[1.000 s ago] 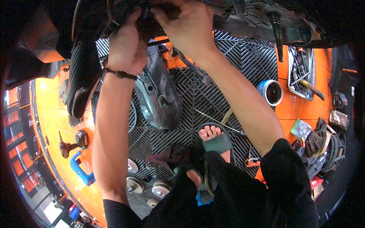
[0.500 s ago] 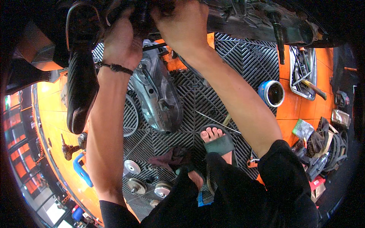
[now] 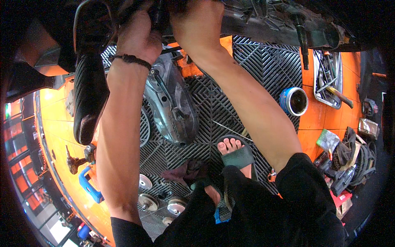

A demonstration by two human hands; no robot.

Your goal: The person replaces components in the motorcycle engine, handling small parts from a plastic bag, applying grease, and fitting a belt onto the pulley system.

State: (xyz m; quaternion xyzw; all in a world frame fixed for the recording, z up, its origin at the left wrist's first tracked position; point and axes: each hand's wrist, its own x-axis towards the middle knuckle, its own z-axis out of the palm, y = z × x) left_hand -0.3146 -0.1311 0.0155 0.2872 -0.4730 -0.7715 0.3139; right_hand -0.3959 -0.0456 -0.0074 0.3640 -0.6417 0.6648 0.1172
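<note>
Both my hands reach up into the dark underside of a motorbike engine (image 3: 271,20) at the top of the head view. My left hand (image 3: 138,37), with a dark braided bracelet at the wrist, is beside a black ribbed cylindrical part (image 3: 158,16); its fingers are lost in shadow. Just to the right of that part, my right hand (image 3: 197,22) is raised against the machine, and its fingers are hidden too. Whether either hand grips something cannot be made out. A black rubber-covered footrest (image 3: 89,99) hangs left of my left forearm. From the engine's right side a splined shaft (image 3: 303,45) points down.
A long grey engine cover (image 3: 170,107) lies on the black slatted mat (image 3: 267,70) below my hands. Right of it are a blue-rimmed tin (image 3: 297,101) and a metal tool tray (image 3: 335,101). Pulley discs (image 3: 177,206), a rag (image 3: 187,172) and a power driver (image 3: 75,161) lie lower left.
My left hand and forearm have shifted slightly right, and the wrist has turned a little. My right hand has moved slightly up, with its forearm a bit further left.
</note>
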